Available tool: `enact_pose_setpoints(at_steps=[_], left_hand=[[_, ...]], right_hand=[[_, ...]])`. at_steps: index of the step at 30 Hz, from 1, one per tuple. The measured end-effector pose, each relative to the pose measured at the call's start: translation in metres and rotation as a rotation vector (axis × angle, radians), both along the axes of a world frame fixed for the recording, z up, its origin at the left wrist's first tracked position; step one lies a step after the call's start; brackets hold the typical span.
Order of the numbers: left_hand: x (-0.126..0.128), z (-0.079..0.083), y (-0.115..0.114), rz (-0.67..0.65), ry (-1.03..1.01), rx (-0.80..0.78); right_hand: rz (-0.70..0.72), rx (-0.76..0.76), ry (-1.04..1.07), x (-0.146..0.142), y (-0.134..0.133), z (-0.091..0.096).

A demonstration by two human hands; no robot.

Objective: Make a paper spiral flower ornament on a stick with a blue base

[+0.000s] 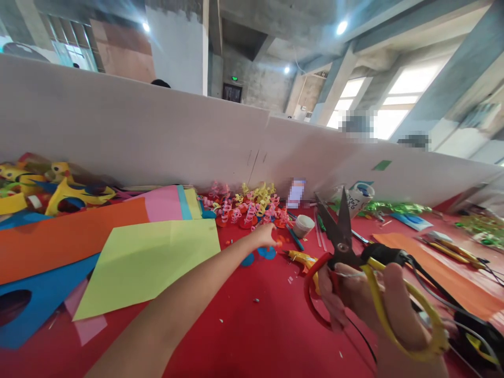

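My left hand [266, 236] reaches out over the red table, its fingers curled together beside small orange paper bits [280, 241]. What lies in the fingers, if anything, I cannot make out. Just beyond it stand several pink and yellow curled paper spirals [250, 210]. Blue paper discs [268, 252] lie right below the hand. In my right hand [354, 299] are scissors [342, 247] with a red and a yellow handle loop, held up with the blades apart and pointing away from me. Behind them, a yellow glue gun [302, 258] is partly hidden.
Yellow paper [157, 262], orange card [71, 236] and blue card with a hole [47, 310] cover the left side. A white tub [303, 226] and a cup [361, 197] stand farther back. Orange paper [437, 273] and cables lie right. A white partition [157, 131] closes the back.
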State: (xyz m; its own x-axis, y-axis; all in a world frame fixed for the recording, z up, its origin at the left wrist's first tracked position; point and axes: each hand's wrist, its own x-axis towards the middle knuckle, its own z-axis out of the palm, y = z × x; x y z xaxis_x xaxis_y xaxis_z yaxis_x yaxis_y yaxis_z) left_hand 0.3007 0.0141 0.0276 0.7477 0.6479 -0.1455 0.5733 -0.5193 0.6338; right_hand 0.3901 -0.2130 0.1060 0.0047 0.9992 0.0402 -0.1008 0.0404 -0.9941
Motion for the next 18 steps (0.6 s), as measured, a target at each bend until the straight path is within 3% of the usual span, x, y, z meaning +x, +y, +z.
enact_pose_setpoints(at_steps=[3,6,12,15,18], left_hand=[[0.004,0.004,0.022,0.070,-0.114,-0.020],[0.015,0.002,0.032,0.106,-0.242,-0.058],[0.041,-0.017,0.023,0.171,-0.445,-0.017],[0.039,-0.027,0.018,0.160,-0.465,0.044],[0.024,-0.029,0.015,0.068,-0.444,0.108]], right_hand=[[0.067,-0.003,0.016,-0.001,0.005,0.005],[0.030,-0.034,0.011,-0.003,0.004,0.009],[-0.058,-0.009,0.037,-0.013,0.002,0.005],[-0.015,-0.047,0.090,-0.012,0.007,-0.002],[0.105,-0.084,0.150,-0.012,0.015,-0.008]])
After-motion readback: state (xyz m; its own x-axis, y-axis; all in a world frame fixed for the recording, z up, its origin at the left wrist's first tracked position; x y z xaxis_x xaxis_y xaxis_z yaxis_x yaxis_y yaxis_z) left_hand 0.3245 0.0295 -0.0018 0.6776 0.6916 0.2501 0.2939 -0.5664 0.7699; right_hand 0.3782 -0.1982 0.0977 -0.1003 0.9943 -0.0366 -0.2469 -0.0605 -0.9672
